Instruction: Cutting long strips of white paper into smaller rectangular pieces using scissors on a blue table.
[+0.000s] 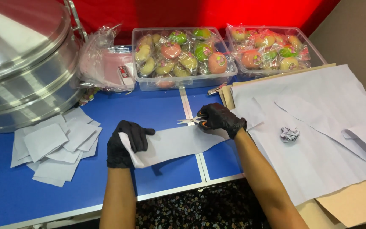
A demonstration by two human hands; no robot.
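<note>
Both my hands wear black gloves. My left hand point(126, 143) pinches the left end of a long strip of pale paper point(172, 143) that lies across the blue table point(149, 108). My right hand point(221, 118) grips a pair of scissors point(190, 121) with orange in the handle. The blades point left, just above the strip's upper edge. The strip's right end runs under my right hand.
A heap of cut paper squares point(58, 146) lies left. A big metal steamer pot point(20, 63) stands at the back left. Two clear tubs point(183, 53) point(272, 48) hold wrapped round sweets. Large paper sheets point(318, 127) with a crumpled ball point(289, 134) cover cardboard on the right.
</note>
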